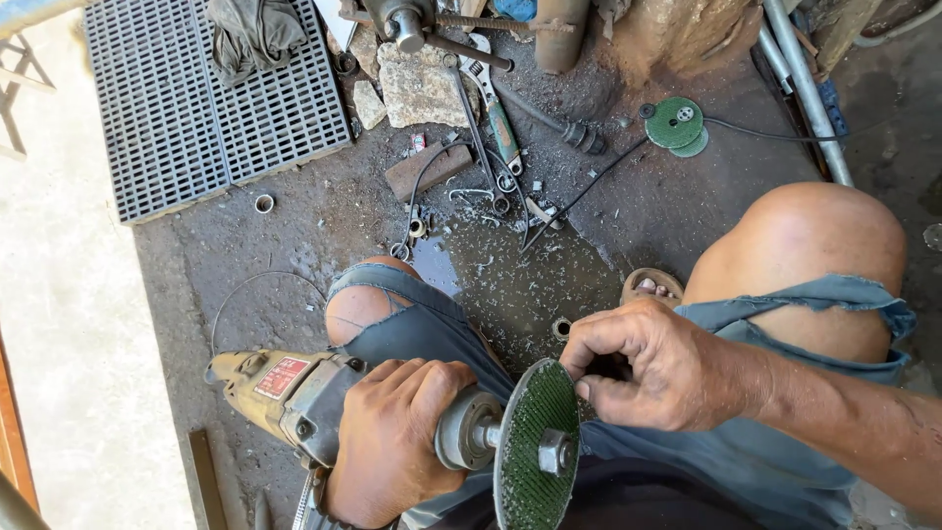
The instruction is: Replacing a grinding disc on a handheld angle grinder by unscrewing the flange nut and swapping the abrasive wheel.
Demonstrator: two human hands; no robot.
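Both hands work low in the view, over the person's lap. Left hand [392,437] is wrapped tight around the neck of a worn yellow angle grinder [294,393], whose body runs off toward the left with a red label on its side. Right hand [653,363] pinches the upper rim of the green grinding disc [538,447] between thumb and fingers; the disc sits on the grinder's spindle, its face turned to the camera, with a hex nut [552,451] at its centre. Beneath the hands are torn blue denim shorts [785,304] and two bare knees, with a sandalled foot [650,286] showing between them. Farther out, the dirty concrete floor [294,226] is strewn with metal shavings, a small wet patch and a few loose rings. Beyond that lie an adjustable wrench [496,108], a slim spanner beside it, and a small wooden block [428,172]. Two spare green discs [675,125] lie stacked to the right, close to a black cable. At the far left a grey plastic grid mat [196,98] carries a crumpled dark rag [253,34].
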